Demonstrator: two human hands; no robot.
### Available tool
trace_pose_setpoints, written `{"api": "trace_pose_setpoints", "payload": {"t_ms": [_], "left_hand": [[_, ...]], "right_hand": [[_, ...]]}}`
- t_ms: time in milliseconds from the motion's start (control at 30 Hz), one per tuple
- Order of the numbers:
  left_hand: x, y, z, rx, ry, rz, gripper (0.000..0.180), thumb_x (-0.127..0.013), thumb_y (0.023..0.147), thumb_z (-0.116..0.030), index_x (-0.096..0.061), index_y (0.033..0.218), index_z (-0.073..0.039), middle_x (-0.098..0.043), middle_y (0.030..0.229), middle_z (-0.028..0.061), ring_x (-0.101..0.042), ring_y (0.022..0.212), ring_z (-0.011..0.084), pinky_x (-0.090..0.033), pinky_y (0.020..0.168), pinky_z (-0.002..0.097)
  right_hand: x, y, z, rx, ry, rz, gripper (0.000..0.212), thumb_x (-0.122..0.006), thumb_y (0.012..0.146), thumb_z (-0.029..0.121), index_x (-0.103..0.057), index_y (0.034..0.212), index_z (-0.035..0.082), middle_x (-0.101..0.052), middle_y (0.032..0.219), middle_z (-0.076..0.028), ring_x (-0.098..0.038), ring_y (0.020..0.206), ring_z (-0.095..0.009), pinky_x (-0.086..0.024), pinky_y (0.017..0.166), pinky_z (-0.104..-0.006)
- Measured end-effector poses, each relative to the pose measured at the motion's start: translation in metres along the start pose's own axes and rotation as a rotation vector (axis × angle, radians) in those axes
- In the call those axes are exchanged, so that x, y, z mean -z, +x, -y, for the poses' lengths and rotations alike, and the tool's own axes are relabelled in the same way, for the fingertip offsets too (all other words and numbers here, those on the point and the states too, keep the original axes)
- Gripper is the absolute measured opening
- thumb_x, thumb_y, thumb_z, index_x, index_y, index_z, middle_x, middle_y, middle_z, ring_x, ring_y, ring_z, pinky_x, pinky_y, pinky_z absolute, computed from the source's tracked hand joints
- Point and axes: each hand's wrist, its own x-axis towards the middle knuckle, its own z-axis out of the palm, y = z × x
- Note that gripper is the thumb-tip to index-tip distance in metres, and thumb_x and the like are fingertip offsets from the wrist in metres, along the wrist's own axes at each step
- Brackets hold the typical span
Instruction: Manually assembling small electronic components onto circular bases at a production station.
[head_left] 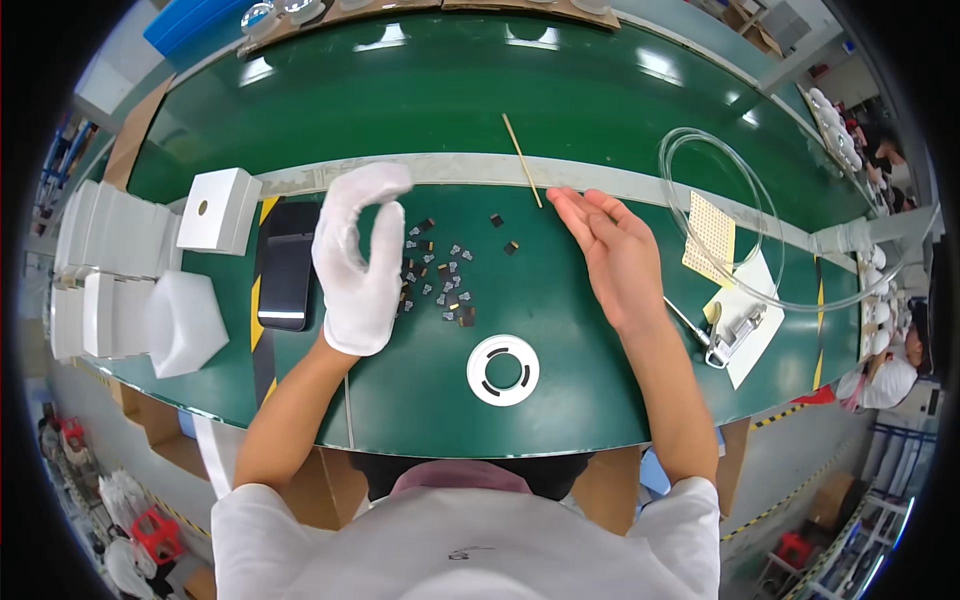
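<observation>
My left hand (362,265) wears a white glove and hovers over the left part of the green table. Its fingers and thumb curve into a C with a gap between them, and nothing shows inside. Beside it lie several small black pieces (497,220) and small grey-blue pieces (448,287), scattered loosely. Bare and with fingers extended, my right hand (612,245) is right of a thin wooden stick (521,160); the stick's near end is close to the fingertips, seemingly not gripped. A white ring (478,371) with dark curved slots lies flat nearer me.
White boxes (215,210) and a white foam-like block (187,325) stand left, near a dark phone-like slab (287,268). At right are coiled clear tubing (664,160), a dotted yellowish sheet (708,240) and a metal tool (738,332) on white paper. A pale raised strip (455,168) crosses behind.
</observation>
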Motion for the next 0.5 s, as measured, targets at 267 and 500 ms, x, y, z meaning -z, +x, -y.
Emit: {"api": "trace_pose_setpoints", "payload": {"t_ms": [267, 500], "left_hand": [[-0.012, -0.011, -0.017, -0.245, 0.151, 0.361, 0.036, -0.075, 0.075, 0.001, -0.067, 0.109, -0.008, -0.063, 0.115, 0.0096, -0.061, 0.107, 0.0304, -0.048, 0.092, 0.0391], [-0.020, -0.026, -0.019, -0.372, 0.236, 0.363, 0.036, -0.082, 0.070, -0.013, -0.066, 0.102, -0.013, -0.062, 0.110, 0.0027, -0.058, 0.104, 0.0291, -0.048, 0.091, 0.0436]], "right_hand": [[-0.023, -0.023, -0.016, -0.030, -0.126, 0.315, 0.027, -0.041, 0.106, 0.007, -0.045, 0.131, -0.003, -0.052, 0.140, -0.029, -0.054, 0.132, -0.034, -0.045, 0.111, -0.0426], [-0.039, -0.049, -0.029, -0.208, 0.026, 0.366, 0.040, -0.040, 0.108, 0.024, -0.044, 0.139, -0.001, -0.054, 0.138, -0.016, -0.053, 0.124, -0.024, -0.040, 0.107, -0.0375]]}}
